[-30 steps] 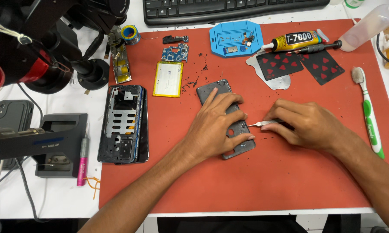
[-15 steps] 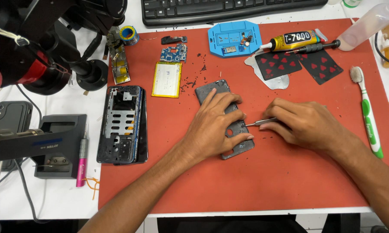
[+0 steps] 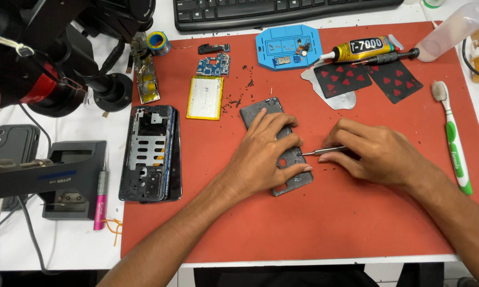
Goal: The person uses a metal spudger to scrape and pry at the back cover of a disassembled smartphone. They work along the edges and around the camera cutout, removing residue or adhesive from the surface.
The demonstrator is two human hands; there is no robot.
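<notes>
Little has shifted—the phone panel (image 3: pixel 275 146) is pinned flat under the left hand (image 3: pixel 266 154), tweezers (image 3: pixel 319 151) pinched by the right hand (image 3: pixel 369 154)—best kept shallow.

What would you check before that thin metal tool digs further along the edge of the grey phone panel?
1. Left hand pinning the grey panel flat on the red mat: ok.
2. Right hand gripping the metal tool firmly: ok.
3. Tool tip meeting the panel's edge: ok.
4. Left fingers clear of the tip: not ok, they lie right beside it.
5. Mat free of grit: not ok, dark crumbs lie scattered.
6. Whether the panel has loosened: cannot tell.
</notes>
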